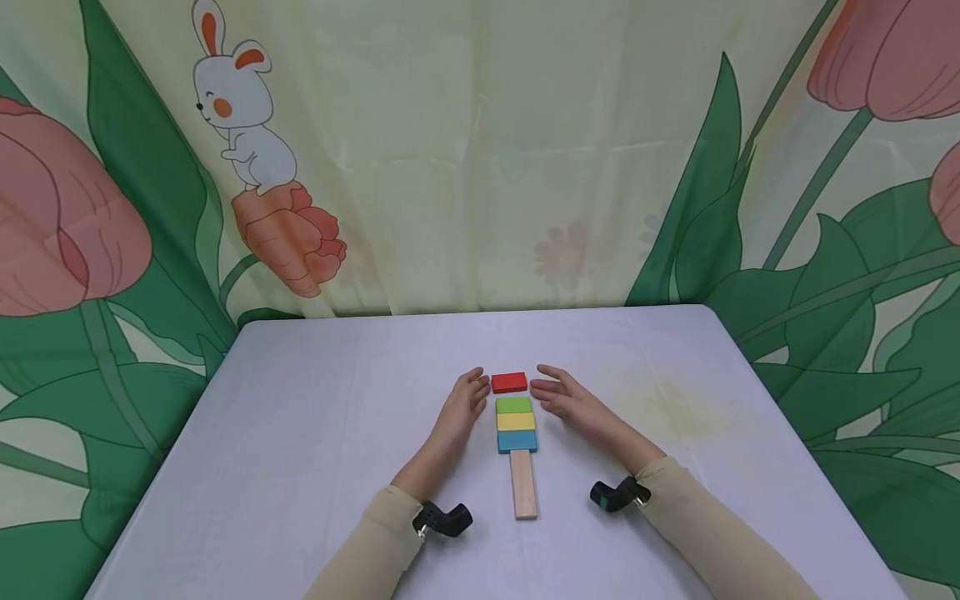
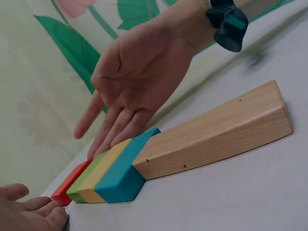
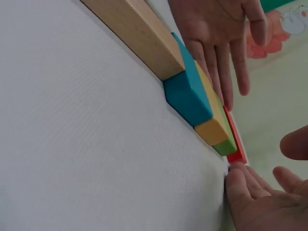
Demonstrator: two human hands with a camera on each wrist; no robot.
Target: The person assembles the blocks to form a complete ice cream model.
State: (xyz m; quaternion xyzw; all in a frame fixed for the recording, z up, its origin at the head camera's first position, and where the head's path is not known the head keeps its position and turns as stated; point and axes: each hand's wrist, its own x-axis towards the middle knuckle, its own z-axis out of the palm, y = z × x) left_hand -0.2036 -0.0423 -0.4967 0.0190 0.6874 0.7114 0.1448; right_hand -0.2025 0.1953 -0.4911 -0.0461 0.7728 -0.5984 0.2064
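Observation:
A red block (image 1: 509, 382) lies at the far end of a row of blocks, a small gap beyond the green block (image 1: 513, 405). The yellow block (image 1: 516, 422) and the blue block (image 1: 517, 442) follow toward the person, side by side. A long plain wooden block (image 1: 523, 485) joins the blue one's near side. My left hand (image 1: 461, 408) is beside the red block's left end, fingers extended, palm inward. On the other side, my right hand (image 1: 570, 403) has its fingers stretched toward the red block's right end. Neither hand grips anything. Whether fingertips touch the red block, I cannot tell.
A white cloth covers the table (image 1: 300, 433), with a faint yellowish stain (image 1: 675, 407) on the right. Behind it hangs a printed curtain (image 1: 480, 167) with tulips and a rabbit. Each wrist wears a black camera (image 1: 444, 520).

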